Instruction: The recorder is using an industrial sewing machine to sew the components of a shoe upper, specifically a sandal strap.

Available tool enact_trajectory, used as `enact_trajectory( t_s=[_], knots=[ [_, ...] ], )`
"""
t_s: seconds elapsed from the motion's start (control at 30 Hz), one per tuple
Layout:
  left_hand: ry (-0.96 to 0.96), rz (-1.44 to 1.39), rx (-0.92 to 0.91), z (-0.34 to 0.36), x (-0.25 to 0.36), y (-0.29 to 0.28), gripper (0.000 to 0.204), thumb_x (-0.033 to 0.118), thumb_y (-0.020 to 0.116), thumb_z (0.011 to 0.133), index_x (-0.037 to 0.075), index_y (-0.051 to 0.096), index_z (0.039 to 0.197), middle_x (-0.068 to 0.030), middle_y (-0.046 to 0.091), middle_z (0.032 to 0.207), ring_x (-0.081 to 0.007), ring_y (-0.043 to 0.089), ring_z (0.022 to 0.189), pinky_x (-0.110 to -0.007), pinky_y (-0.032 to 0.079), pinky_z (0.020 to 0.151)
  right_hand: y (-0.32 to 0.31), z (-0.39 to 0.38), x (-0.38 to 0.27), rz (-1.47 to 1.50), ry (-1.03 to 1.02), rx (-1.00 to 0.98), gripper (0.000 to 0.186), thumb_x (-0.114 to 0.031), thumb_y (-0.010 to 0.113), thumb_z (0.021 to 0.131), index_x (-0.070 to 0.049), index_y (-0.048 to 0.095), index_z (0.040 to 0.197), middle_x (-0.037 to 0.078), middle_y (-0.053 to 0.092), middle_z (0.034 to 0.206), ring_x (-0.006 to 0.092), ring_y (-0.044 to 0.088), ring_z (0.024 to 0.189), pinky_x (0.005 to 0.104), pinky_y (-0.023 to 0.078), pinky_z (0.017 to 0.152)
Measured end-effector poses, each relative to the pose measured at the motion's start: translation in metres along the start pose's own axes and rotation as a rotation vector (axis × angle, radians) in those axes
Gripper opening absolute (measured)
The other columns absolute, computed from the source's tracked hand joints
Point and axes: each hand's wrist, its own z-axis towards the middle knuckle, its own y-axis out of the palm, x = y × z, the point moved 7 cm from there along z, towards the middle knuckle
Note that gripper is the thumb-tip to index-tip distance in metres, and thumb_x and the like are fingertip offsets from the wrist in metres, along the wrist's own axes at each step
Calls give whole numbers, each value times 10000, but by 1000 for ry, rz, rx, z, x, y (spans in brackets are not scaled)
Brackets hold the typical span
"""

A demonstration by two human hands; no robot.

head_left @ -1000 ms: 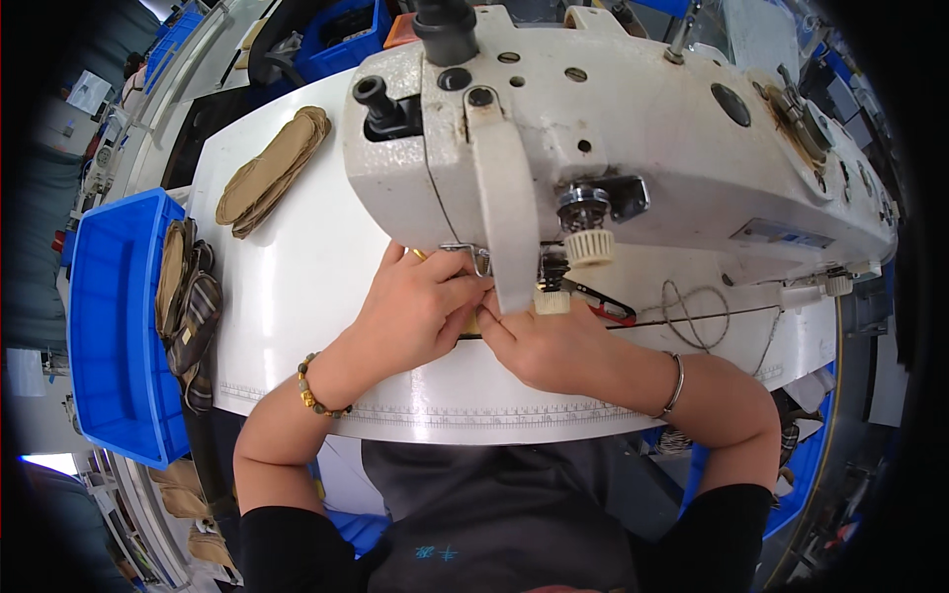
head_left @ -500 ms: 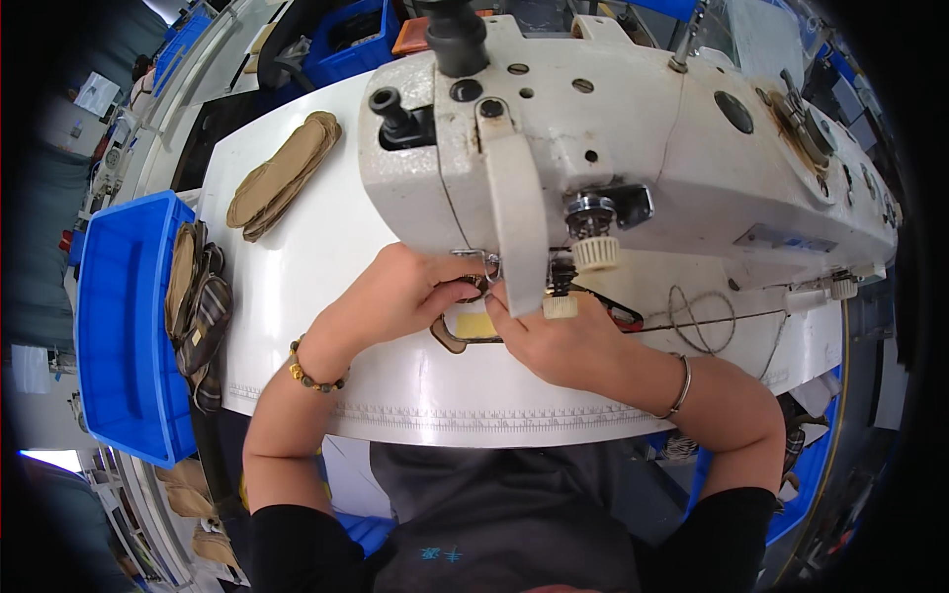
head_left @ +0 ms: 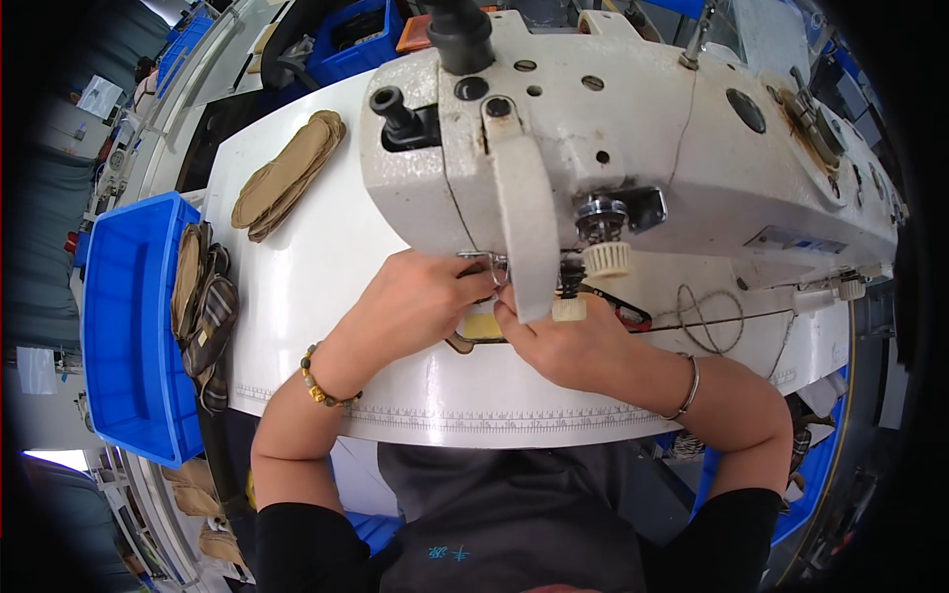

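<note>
My left hand and my right hand meet under the head of a white sewing machine, close to its metal presser foot. Both are closed, fingertips pinched on a small dark fabric piece that they mostly cover. A tan, dark-edged bit of the fabric piece shows below the left fingers, beside a yellow patch on the machine bed. The machine's light lever arm hides part of the right fingertips.
Stacked tan sole-shaped pieces lie on the white table at far left. A blue bin stands at the left edge, with plaid fabric pieces beside it. Red-and-black scissors or snips and loose thread lie right.
My left hand has turned and slid slightly right, its fingers now closer to the presser foot. Less of the tan edge shows. The whole view has shifted a little.
</note>
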Motion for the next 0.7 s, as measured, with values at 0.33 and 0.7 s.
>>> enact_trajectory(
  t_s=[0.33, 0.7],
  knots=[
    [-22, 54, 8, 2, 6, 6, 325, 129, 750, 697, 103, 730, 1020, 7, 702, 925, -208, 700, 823, -343, 563, 628, 1, -3, 0, -155, 51, -100, 304, -83, 644, 794, -24, 711, 1085, 128, 717, 1086, 185, 695, 819, 323, 520, 521],
    [-170, 104, 3, 4, 9, 11, 262, 140, 722, 748, 108, 717, 1009, -10, 670, 900, -219, 689, 814, -346, 550, 610, 2, 2, 12, -67, 110, -6, 239, -87, 645, 784, -22, 668, 1013, 83, 638, 706, 228, 662, 599, 359, 535, 515]
  ],
)
